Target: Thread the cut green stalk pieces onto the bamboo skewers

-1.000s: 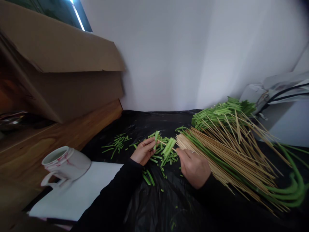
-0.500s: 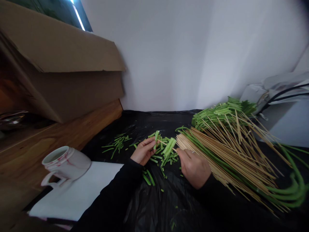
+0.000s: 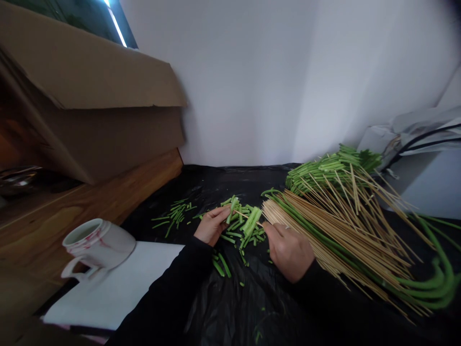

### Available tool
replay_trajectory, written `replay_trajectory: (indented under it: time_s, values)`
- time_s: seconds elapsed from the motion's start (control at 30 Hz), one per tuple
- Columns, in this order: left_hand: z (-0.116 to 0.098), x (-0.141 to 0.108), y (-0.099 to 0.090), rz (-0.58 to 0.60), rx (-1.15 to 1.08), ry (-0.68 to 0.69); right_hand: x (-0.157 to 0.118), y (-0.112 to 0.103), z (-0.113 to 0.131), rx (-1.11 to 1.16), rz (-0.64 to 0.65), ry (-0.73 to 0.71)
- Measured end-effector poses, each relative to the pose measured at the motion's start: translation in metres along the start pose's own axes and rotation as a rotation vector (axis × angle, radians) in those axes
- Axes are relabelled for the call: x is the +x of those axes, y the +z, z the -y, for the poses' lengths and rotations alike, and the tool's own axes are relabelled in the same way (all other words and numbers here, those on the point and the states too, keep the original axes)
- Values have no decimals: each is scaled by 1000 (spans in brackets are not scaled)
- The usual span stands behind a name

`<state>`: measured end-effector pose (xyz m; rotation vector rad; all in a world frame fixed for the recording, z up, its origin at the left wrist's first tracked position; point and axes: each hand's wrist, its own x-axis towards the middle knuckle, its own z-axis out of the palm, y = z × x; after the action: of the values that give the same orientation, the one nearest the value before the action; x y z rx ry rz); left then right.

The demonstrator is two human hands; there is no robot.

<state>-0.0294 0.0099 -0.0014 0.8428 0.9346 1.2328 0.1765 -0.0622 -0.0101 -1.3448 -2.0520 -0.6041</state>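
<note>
- Black plastic sheeting (image 3: 216, 182) is covering the work surface, and a pale wall (image 3: 252, 86) is rising behind it.
- Over the sheeting, the left hand (image 3: 212, 227) is nearly closing, its thumb and fingers pinching a short green piece (image 3: 232, 210).
- The right hand (image 3: 291, 251) is curling closed around one end of a thin wooden skewer (image 3: 240, 213), which is running between the two hands.
- Several pale green pieces (image 3: 252, 221) are sitting side by side on that skewer, just beside the right fingertips.
- Loose cut stems (image 3: 234, 234) are lying beneath the skewer, and a smaller scatter (image 3: 176, 211) is lying farther left.
- To the right, a bundle of skewers (image 3: 353, 230) is spreading out under long green stalks (image 3: 324, 242).
- Behind the bundle, a green heap (image 3: 324, 170) is resting near the wall.
- At left, a mug (image 3: 111, 242) is resting on a white sheet (image 3: 144, 269), and a cardboard box (image 3: 118, 86) is standing beyond.
</note>
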Motion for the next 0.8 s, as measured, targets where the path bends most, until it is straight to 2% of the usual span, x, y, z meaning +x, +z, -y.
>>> replay_trajectory:
  time_s: [0.47, 0.8]
  values:
    - [1, 0, 0, 37, -51, -111, -3, 4, 2, 35, -21, -22]
    - [2, -2, 0, 117, -64, -173, -4, 2, 5, 41, -20, -12]
